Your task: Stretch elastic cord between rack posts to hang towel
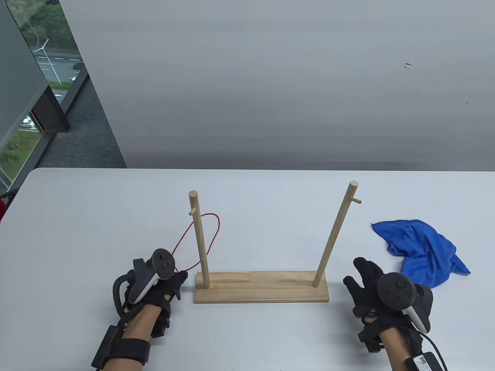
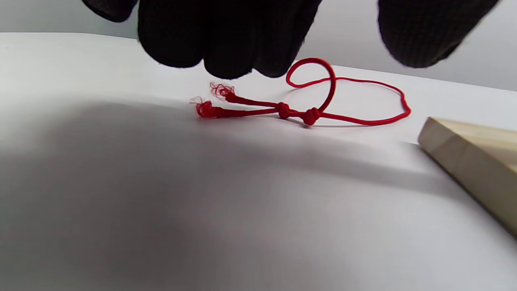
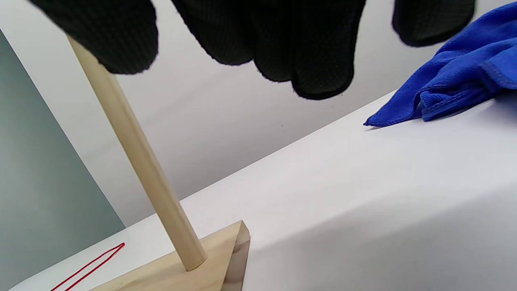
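A wooden rack stands mid-table: a flat base [image 1: 263, 288] with a left post [image 1: 200, 239] and a right post [image 1: 334, 239], each with a small peg near the top. A thin red elastic cord [image 1: 218, 226] lies slack in a loop on the table behind the left post. Its knotted, frayed ends [image 2: 282, 110] lie just under my left fingertips [image 2: 226, 60], which hover without holding them. My left hand [image 1: 178, 282] is beside the base's left end. My right hand [image 1: 357, 276] is open and empty, right of the base. A crumpled blue towel [image 1: 423, 247] lies beyond it.
The white table [image 1: 96, 216] ends at a far edge in front of a grey wall. A window is at the far left. In the right wrist view the right post [image 3: 141, 161] rises from the base corner [image 3: 226, 250], with the towel [image 3: 464, 68] close by.
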### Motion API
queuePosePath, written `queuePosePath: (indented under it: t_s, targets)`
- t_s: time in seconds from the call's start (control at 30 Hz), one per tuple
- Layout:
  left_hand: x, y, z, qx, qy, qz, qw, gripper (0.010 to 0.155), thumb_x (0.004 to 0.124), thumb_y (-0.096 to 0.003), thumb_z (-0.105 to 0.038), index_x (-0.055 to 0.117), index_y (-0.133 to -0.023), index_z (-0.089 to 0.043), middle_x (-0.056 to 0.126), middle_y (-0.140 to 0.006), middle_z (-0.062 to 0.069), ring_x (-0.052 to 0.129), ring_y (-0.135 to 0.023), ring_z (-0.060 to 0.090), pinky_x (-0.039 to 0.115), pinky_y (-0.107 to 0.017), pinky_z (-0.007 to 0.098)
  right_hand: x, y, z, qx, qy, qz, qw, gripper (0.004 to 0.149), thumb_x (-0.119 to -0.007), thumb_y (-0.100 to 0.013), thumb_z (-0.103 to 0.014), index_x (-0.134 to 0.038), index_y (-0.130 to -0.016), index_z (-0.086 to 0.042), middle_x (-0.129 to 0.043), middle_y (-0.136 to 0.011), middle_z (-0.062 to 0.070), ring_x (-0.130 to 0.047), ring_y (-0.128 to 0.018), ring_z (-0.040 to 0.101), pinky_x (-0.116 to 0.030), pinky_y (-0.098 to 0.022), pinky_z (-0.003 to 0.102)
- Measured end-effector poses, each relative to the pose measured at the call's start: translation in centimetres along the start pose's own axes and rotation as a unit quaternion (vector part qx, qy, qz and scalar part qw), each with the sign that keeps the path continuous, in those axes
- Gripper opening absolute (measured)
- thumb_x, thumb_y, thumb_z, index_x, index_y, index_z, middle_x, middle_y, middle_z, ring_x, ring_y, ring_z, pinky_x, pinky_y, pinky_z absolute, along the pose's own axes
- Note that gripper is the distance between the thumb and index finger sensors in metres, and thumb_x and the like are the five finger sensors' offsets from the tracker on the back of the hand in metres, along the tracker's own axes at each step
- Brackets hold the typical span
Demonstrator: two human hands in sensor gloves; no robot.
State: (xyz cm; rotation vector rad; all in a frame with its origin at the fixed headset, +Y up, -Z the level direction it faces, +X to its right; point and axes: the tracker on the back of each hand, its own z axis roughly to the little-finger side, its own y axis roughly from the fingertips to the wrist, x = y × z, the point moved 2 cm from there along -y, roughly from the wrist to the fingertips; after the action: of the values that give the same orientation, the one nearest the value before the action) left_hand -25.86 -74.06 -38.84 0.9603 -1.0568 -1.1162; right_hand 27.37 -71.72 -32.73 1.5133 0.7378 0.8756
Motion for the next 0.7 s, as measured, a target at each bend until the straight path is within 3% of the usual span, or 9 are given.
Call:
queuePosePath:
  t_s: [0.3,0.7]
  targets:
    - [0.9,-1.7,-0.4,-0.023,-0.052,-0.023,0.998,0.062,0.08,-0.0392,-0.07,0.096,-0.073,-0.021,0.099,-0.063,0.004,0.093,-0.054,0.033,0.067,-0.064,0.059,0.2,0.1,0.2,-0.011,0.005,0.006,1.0,0.067,-0.072,-0.045,-0.051,-0.056,-0.098,-0.012,-0.061,-0.098,0.02,-0.077,-0.085,0.041,-0.054,-0.057,0.072]
    - [0.9,-2.1,-0.4,-0.006,-0.036,-0.037,0.999,0.039,0.086,-0.0426,-0.049,0.096,-0.069,-0.022,0.1,-0.057,0.001,0.094,-0.05,0.03,0.068,-0.063,0.057,0.1,0.1,0.4,-0.016,0.005,0.003,1.0,0.067,-0.072,-0.045,-0.051,-0.057,-0.098,-0.012,-0.062,-0.098,0.02,-0.078,-0.084,0.041,-0.054,-0.057,0.072]
